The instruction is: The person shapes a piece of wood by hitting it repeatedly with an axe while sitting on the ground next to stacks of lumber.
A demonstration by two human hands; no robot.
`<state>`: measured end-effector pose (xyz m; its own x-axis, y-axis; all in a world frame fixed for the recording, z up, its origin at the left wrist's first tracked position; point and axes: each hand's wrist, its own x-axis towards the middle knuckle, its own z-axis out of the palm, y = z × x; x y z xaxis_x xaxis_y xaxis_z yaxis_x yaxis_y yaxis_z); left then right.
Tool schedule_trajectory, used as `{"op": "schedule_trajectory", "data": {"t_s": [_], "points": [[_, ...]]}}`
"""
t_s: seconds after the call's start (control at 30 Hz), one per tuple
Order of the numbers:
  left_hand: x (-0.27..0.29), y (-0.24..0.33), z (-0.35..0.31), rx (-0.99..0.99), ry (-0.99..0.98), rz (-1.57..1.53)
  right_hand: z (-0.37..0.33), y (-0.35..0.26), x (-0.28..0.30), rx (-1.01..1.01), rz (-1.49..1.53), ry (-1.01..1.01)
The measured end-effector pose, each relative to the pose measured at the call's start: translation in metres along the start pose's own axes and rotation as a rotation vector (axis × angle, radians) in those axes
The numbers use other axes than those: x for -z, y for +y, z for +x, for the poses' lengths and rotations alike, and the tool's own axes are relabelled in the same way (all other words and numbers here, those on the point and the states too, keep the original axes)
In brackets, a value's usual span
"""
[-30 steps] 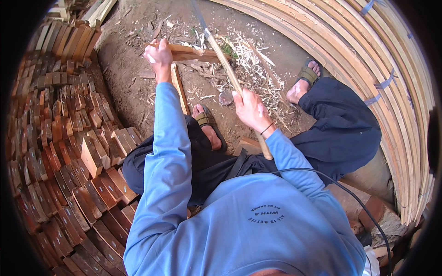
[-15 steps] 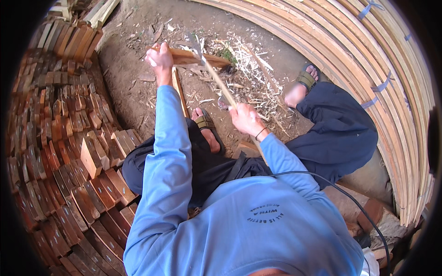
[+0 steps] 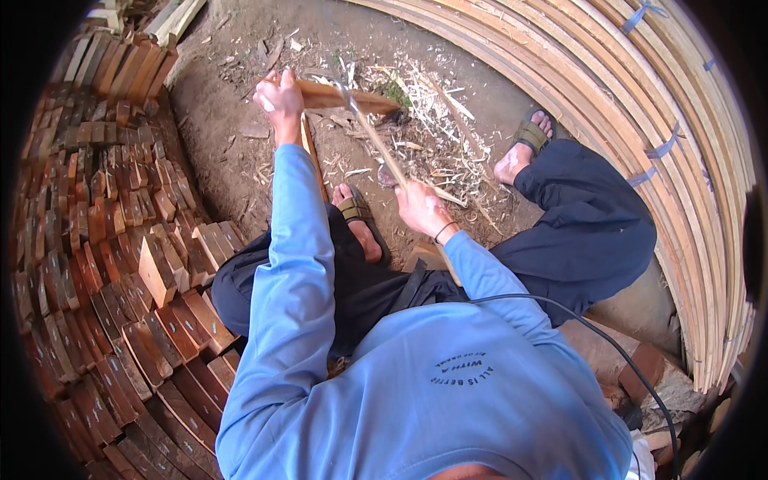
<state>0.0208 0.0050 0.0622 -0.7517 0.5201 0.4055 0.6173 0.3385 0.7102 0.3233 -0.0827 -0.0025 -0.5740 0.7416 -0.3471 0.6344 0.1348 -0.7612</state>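
My left hand [image 3: 280, 100] grips the left end of a short reddish-brown wood piece [image 3: 370, 102], held out over the ground ahead. Closed round a long pale wooden handle is my right hand [image 3: 422, 210]. This handle belongs to a chopping tool [image 3: 374, 138] with a narrow metal head, which meets or overlaps the wood piece near its middle. Whether the tool is an axe or an adze cannot be made out. A narrow wooden strip [image 3: 314, 164] runs from under the wood piece toward my left foot.
Stacked wooden blocks [image 3: 112, 232] fill the left side. Long planks [image 3: 632, 120] tied with blue strips curve along the right. Pale shavings [image 3: 440, 120] litter the dirt floor between my sandalled feet. A black cable [image 3: 616, 344] crosses by my right side.
My right hand and the tool have shifted slightly left, the head lying a little further along the wood piece toward my left hand. My left hand has barely moved.
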Motion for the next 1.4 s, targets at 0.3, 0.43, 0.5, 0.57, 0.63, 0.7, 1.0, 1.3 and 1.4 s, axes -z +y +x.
{"op": "schedule_trajectory", "data": {"t_s": [0.3, 0.43, 0.5, 0.57, 0.63, 0.7, 1.0, 1.3, 1.4], "points": [[-0.005, -0.008, 0.006, -0.03, -0.014, 0.029, 0.0, -0.016, 0.023, -0.006, 0.026, 0.065], [-0.003, -0.033, -0.002, -0.085, 0.096, -0.019, -0.005, -0.036, 0.045, -0.007, -0.005, 0.041], [-0.003, -0.007, 0.002, -0.016, -0.011, -0.001, -0.002, -0.035, 0.047, 0.026, 0.051, 0.129], [0.001, 0.001, 0.001, 0.023, -0.026, -0.008, -0.002, -0.005, 0.016, 0.019, -0.001, 0.029], [0.003, -0.003, 0.001, 0.019, 0.003, -0.01, 0.003, 0.003, 0.011, -0.004, -0.032, -0.025], [0.005, -0.007, 0.001, -0.004, 0.002, 0.005, 0.006, -0.01, 0.029, -0.062, -0.033, -0.037], [-0.005, -0.018, 0.005, -0.059, 0.11, 0.009, 0.006, -0.017, 0.034, 0.011, -0.033, 0.011], [0.002, -0.035, 0.012, -0.094, 0.153, 0.033, 0.002, -0.022, 0.03, 0.045, -0.055, -0.044], [-0.002, 0.006, 0.004, 0.112, -0.149, 0.039, 0.005, -0.027, 0.042, 0.048, 0.036, 0.151]]}}
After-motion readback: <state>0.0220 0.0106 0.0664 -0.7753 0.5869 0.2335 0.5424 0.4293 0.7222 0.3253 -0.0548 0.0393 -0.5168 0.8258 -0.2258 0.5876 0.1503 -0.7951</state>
